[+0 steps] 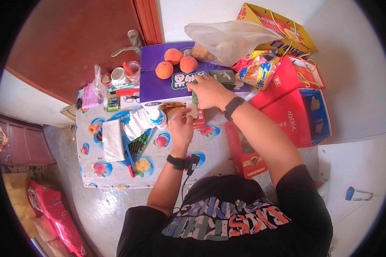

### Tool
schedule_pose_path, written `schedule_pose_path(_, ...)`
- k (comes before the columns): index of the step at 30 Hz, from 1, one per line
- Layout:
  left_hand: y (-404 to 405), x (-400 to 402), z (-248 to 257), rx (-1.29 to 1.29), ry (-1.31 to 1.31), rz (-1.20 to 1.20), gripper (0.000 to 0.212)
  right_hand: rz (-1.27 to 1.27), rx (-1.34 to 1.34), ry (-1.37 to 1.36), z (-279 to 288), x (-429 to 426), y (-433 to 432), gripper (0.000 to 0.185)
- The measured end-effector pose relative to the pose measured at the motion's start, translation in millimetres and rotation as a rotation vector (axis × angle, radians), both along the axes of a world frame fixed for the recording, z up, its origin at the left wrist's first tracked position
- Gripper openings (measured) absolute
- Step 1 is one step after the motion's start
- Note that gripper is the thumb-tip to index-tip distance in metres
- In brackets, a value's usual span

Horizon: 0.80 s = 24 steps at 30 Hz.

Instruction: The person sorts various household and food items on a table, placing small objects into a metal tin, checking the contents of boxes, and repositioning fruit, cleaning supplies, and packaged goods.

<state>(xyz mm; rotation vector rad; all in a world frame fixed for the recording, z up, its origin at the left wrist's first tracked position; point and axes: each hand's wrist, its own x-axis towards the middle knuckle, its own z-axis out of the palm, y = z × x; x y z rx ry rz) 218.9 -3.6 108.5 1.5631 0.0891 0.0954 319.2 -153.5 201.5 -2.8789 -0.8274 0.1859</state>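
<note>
My right hand [209, 91] grips a small dark green patterned packet [195, 93] at the front edge of the purple carton [151, 85]. Just in front and to its left, my left hand [181, 128] pinches a small pale card or flap [191, 108] that hangs below the green packet; whether the two are joined, I cannot tell. Behind my hands a red box [200, 119] shows in part. A white bottle [157, 118] with a blue label stands left of my left hand. Another dark green box [222, 78] lies on the carton behind my right hand. Several peaches [173, 57] rest on the carton.
A clear plastic bag [225, 40] of fruit and a yellow snack bag [259, 69] lie at the back. Red gift bags [283, 119] and a red box [244, 154] stand right. Left are cups [118, 76], a red comb [127, 92], glasses, a fan [136, 144] and a white packet [113, 140].
</note>
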Motion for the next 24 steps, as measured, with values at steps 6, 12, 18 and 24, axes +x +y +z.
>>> schedule_pose_path(6, -18, 19, -6, -0.493, 0.196, -0.049, 0.025, 0.032, 0.051, -0.052, 1, -5, -4, 0.045)
schedule_pose_path(12, -29, 21, 21, -0.952, 0.36, -0.015, 0.031, 0.161, 0.08, -0.099, 7, -28, -8, 0.048)
schedule_pose_path(18, -23, 4, 21, -0.747, 0.289, -0.188, 0.031, 0.127, 0.145, -0.144, 0, -52, -9, 0.068)
schedule_pose_path(24, -21, -20, 28, -0.668, 0.182, -0.165, 0.034, 0.152, 0.165, -0.043, 16, -65, -5, 0.076)
